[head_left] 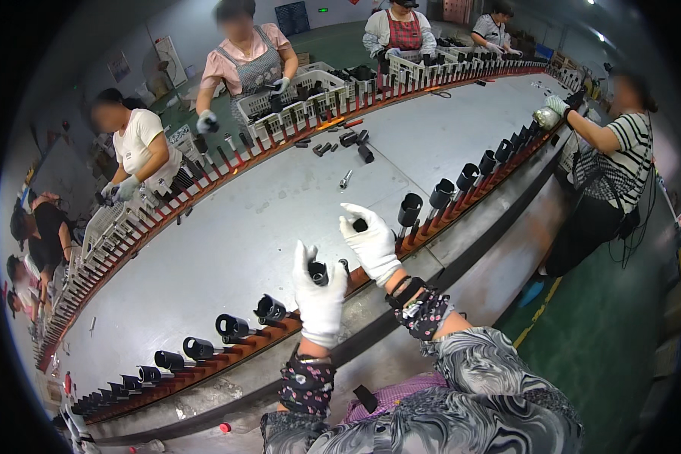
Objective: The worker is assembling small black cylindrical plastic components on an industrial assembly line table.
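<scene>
White gloves cover both of my hands, which are raised over the near line of red upright holders. In my left hand (321, 306) is a black cylindrical socket (319, 274), open end up, with the fingers and thumb curled round it. Just ahead and to the right, my right hand (372, 248) has its fingers bent about a small dark cylindrical piece (360, 225); most of that piece is hidden by the glove. Right of my right hand, a black cup-shaped socket (410, 209) stands on the line. Left of my left hand, another black socket (269, 308) sits tilted on its holder.
A grey metal tabletop (242, 227) lies inside the curved line. On it are a loose silver socket (346, 178) and several black pieces (365, 153). White crates (295, 106) line the far side, where several people work. Another person (620, 144) works at the right.
</scene>
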A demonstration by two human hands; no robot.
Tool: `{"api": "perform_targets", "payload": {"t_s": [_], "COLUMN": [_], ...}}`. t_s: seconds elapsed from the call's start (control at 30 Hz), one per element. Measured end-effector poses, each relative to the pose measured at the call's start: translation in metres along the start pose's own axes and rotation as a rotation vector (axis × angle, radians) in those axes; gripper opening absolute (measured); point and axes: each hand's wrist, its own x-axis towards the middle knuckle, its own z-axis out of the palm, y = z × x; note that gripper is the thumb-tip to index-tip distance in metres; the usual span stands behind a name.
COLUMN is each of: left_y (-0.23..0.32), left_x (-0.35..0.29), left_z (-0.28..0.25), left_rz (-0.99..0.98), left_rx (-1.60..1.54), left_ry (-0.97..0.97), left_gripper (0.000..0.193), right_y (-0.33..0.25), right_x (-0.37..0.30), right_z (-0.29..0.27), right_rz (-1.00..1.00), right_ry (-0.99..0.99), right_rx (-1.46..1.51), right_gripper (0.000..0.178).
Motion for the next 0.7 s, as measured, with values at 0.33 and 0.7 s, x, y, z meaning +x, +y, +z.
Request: {"api": "perform_targets", "payload": {"t_s": [0.33, 0.7], "left_y": [-0.038, -0.04], "left_x": [-0.009, -0.098], "left_z": [-0.037, -0.027], "left_rz": [-0.071, 0.222], "left_rx": [-0.313, 0.372], "left_ry": [0.349, -0.035], "left_gripper": [0.06, 0.067], "right_y": [-0.021, -0.002], "right_x": [-0.066, -0.068], "right_z": [0.023, -0.047], "right_rz": [0.156, 0.132], "right_ry": [-0.174, 0.218], "right_rx": [0.013, 0.078], "right_gripper": [0.066, 0.062]}}
